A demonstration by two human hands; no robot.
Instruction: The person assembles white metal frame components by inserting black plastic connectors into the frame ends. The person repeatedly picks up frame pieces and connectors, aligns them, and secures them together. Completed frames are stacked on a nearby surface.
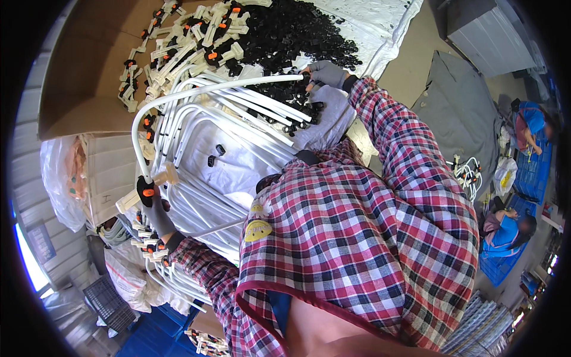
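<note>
A white bent tube [208,87] arches over the pile, held between my two hands. My left hand [158,215], in a grey fingerless glove, is closed around a black fitting with an orange button [147,191] at the tube's lower left end. A cream plastic clamp piece [165,175] sits beside that fitting. At the tube's far right end my right hand [328,74], gloved the same way, is closed at a small black end piece [306,78], partly hidden by the fingers. Beneath lie several more bent white tubes [196,134], some with black ends.
Small black parts [297,38] are heaped at the back beside cream clamps [205,30]. Two loose black pieces [212,160] lie on white cloth. A large cardboard box [89,77] stands at the left. Two people in blue [532,119] sit at far right.
</note>
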